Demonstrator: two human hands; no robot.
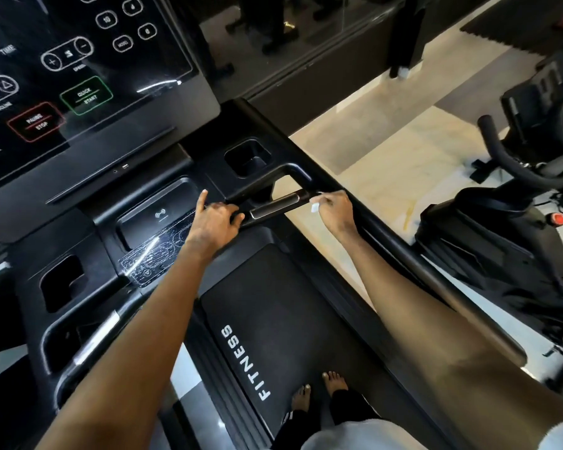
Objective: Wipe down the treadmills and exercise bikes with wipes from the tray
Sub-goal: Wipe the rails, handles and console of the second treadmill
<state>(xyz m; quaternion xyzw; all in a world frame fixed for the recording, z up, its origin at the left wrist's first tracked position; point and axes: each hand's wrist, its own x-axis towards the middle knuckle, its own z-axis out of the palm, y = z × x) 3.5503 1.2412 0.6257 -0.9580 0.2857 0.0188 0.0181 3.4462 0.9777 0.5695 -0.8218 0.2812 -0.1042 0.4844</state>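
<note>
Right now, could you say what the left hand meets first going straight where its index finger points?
The left hand would probably meet the console edge beyond the phone tray; depth unclear.

Grip bar (275,206): landmark, reaching out from the treadmill deck above the belt.
Screen (78,60): behind the grip bar, to its left.
Cup holder (247,157): just behind the grip bar.
Tray (160,211): just left of the grip bar.
Belt (273,319): below and before the grip bar, feet (319,388) on it.
Side rail (387,228): just right of the grip bar.
Exercise bike (517,222): well right of the grip bar, beyond the side rail.
Left hand (215,219): on the grip bar's left end.
Right hand (333,209): at the grip bar's right end, wipe (315,207) in its fingers (326,199).
</note>
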